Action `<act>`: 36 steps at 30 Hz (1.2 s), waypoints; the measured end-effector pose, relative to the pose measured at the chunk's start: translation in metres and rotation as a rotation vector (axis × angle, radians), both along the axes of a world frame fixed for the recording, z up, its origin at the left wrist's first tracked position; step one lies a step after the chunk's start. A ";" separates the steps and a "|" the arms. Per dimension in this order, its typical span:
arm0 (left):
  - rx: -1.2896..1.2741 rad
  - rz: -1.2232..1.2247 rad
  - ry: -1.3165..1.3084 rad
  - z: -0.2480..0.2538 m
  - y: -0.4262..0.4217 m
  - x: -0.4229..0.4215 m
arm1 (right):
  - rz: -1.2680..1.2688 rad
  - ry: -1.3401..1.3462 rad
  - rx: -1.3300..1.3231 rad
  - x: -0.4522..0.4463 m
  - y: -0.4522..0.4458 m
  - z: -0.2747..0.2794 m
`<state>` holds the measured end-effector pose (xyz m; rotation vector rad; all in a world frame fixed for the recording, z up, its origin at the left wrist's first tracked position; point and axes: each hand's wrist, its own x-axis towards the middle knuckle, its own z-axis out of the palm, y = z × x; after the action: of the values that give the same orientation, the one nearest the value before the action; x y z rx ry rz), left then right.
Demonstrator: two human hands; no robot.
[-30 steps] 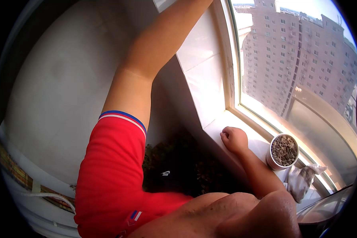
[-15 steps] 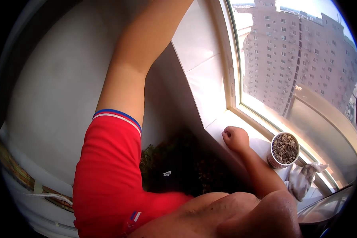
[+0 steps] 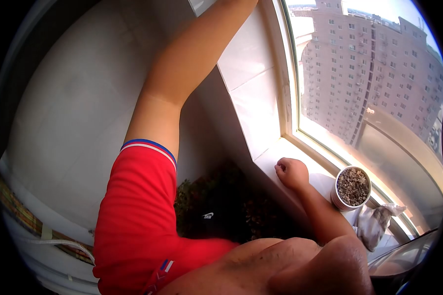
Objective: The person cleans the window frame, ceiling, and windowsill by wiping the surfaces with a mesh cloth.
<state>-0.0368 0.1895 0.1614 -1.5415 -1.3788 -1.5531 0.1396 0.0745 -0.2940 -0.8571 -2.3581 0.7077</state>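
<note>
My right hand rests on the white tiled windowsill with its fingers curled into a loose fist. A small dark gap shows between the fingers, and I see nothing in it. Beside the right forearm stands a white pot filled with grey-brown granular soil. A crumpled, stained white cloth lies just below the pot. My left arm, in a red sleeve, reaches up along the sill and leaves the top edge of the view, so the left hand is hidden.
A window frame runs along the sill, with a tall apartment building outside. Below the sill are dark-leaved plants and black fabric with a white logo. A light wall and a ribbed hose are at left.
My left arm has shifted slightly to the right and farther up out of view. The right hand, the pot and the cloth stay where they were.
</note>
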 end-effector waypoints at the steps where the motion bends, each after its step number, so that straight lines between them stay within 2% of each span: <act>1: 0.052 0.033 0.047 -0.020 -0.005 0.002 | 0.008 0.004 0.007 0.001 0.001 0.000; 4: -0.182 0.172 -0.011 -0.051 -0.035 0.023 | 0.005 -0.011 -0.001 0.004 -0.001 0.002; 7: -0.106 0.230 0.080 -0.066 -0.027 0.021 | 0.003 -0.007 -0.003 0.002 -0.003 0.002; 8: -0.167 0.304 0.073 -0.069 -0.026 0.020 | 0.001 0.000 0.003 0.002 -0.002 0.002; 12: -0.289 0.274 0.293 -0.113 -0.029 0.003 | 0.009 0.004 0.022 0.002 -0.002 0.001; 15: -0.585 0.238 0.317 -0.127 -0.065 0.017 | 0.004 0.006 0.018 0.002 -0.004 0.001; 16: -0.613 0.280 0.370 -0.135 -0.062 0.013 | 0.009 -0.004 0.010 0.002 -0.004 -0.002; 19: -0.583 0.313 0.365 -0.138 -0.064 0.023 | 0.011 -0.013 0.011 0.000 0.001 -0.004; 21: -0.374 0.235 0.224 -0.134 -0.062 0.029 | 0.012 -0.013 0.025 0.001 0.002 -0.004; 22: -0.201 0.166 0.260 -0.128 -0.053 0.026 | 0.007 -0.006 0.017 0.001 0.002 -0.004; 25: -0.054 0.079 0.221 -0.090 -0.025 0.043 | 0.000 -0.008 -0.005 0.002 0.002 -0.003; 26: 0.088 0.004 0.331 -0.083 -0.006 0.044 | -0.002 -0.014 -0.011 0.002 0.001 -0.002; 27: 0.125 0.048 0.393 -0.075 -0.005 0.057 | -0.003 -0.017 -0.015 0.001 0.002 0.000; 32: 0.078 -0.168 0.367 -0.074 -0.018 0.094 | 0.007 0.008 -0.007 0.000 0.004 -0.002; 35: 0.116 0.004 0.362 -0.067 -0.001 0.084 | 0.008 0.027 0.006 0.001 0.004 -0.004; 36: 0.090 0.105 0.274 -0.059 0.004 0.075 | 0.012 0.031 0.009 0.001 0.004 -0.004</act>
<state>0.0383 0.1937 0.1020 -1.5360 -1.1995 -1.2693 0.1407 0.0783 -0.2977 -0.8229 -2.3387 0.7092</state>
